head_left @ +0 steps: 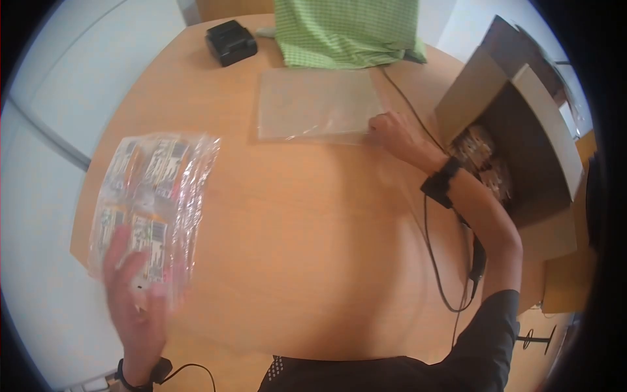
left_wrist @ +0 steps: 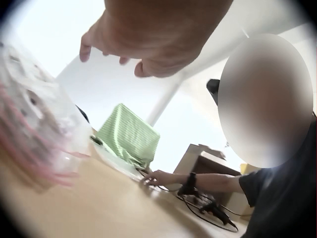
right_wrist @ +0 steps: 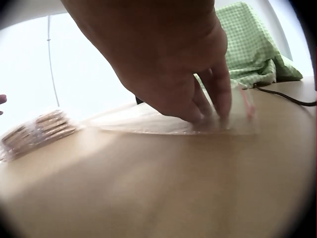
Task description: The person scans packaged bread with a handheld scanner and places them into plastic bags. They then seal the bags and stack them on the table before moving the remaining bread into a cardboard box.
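A flat clear plastic zip bag (head_left: 317, 104) lies on the table before the green cloth. My right hand (head_left: 400, 136) pinches its right edge, and the right wrist view shows the fingertips (right_wrist: 223, 111) down on the plastic beside a reddish zip strip. At the left of the table lies a larger clear bag (head_left: 186, 219) with several labelled packets (head_left: 163, 163) inside, arranged in rows. My left hand (head_left: 136, 300) is over its near end with the fingers spread and slightly bent, gripping nothing. That hand is blurred in the head view.
An open cardboard box (head_left: 477, 85) at the right holds several wrapped packets (head_left: 473, 147). A black cable (head_left: 428, 245) runs along its near side. Green checked cloth (head_left: 346, 32) covers something at the back, and a black device (head_left: 230, 42) sits at the back left.
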A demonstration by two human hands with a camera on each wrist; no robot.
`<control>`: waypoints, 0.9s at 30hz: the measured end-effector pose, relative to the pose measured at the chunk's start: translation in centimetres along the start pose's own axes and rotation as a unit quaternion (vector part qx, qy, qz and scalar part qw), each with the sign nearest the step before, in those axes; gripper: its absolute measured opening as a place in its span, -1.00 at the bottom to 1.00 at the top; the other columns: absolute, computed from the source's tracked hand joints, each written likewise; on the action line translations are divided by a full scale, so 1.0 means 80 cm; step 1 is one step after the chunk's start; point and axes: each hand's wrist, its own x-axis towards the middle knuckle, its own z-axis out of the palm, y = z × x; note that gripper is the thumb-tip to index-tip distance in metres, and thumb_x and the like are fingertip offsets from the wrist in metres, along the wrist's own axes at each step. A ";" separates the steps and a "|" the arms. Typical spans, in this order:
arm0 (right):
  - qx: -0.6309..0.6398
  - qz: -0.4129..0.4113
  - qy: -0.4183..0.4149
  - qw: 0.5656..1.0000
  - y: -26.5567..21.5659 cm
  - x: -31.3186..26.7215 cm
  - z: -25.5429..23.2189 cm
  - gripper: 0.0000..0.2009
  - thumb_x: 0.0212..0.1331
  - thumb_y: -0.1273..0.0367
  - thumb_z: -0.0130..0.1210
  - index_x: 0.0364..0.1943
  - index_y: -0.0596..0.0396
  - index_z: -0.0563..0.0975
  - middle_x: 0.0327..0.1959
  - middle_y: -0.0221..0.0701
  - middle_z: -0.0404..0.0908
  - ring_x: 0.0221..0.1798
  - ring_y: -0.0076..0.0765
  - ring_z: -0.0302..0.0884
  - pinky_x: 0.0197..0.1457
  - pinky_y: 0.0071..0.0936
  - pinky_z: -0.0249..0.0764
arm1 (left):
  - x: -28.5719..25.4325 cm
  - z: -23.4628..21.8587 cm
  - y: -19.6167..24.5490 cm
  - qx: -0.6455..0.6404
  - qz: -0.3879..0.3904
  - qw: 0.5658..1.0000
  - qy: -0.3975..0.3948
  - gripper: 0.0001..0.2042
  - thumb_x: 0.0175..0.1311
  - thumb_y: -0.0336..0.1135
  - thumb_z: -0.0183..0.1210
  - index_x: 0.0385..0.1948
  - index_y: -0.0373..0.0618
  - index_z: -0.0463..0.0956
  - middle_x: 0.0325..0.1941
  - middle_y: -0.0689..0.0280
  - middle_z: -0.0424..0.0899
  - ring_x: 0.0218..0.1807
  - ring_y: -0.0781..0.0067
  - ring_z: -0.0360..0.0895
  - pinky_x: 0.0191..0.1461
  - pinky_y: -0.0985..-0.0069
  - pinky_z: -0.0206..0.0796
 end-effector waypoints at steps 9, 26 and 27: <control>-0.177 -0.139 0.228 0.947 -0.126 -0.027 -0.074 -0.82 0.08 0.39 0.22 -0.21 0.07 0.60 -0.37 -0.38 0.66 -0.23 -0.21 0.72 -0.33 -0.27 0.61 | 0.131 0.090 0.093 -0.151 0.107 0.970 -0.158 -0.63 0.45 -0.38 0.26 0.22 -0.30 0.54 0.51 -0.14 0.41 0.55 -0.09 0.37 0.52 0.15 0.29; -0.191 0.192 0.222 0.937 -0.022 -0.309 -0.194 -0.60 0.12 0.44 0.23 0.10 0.16 0.59 -0.15 -0.23 0.70 -0.07 -0.11 0.65 -0.07 -0.17 0.61 | 0.083 0.263 0.142 0.065 0.410 0.796 -0.441 -0.25 0.50 0.23 0.11 0.61 0.06 0.20 0.72 -0.12 -0.02 0.70 -0.43 -0.10 0.54 -0.51 -0.07; -0.315 0.247 0.202 0.894 0.018 -0.322 -0.170 -0.54 0.15 0.43 0.25 0.17 0.25 0.55 -0.10 -0.20 0.71 -0.03 -0.11 0.65 0.10 -0.19 0.58 | 0.082 0.262 0.143 0.066 0.411 0.794 -0.443 -0.25 0.50 0.23 0.11 0.61 0.06 0.20 0.72 -0.12 -0.02 0.70 -0.43 -0.10 0.54 -0.51 -0.07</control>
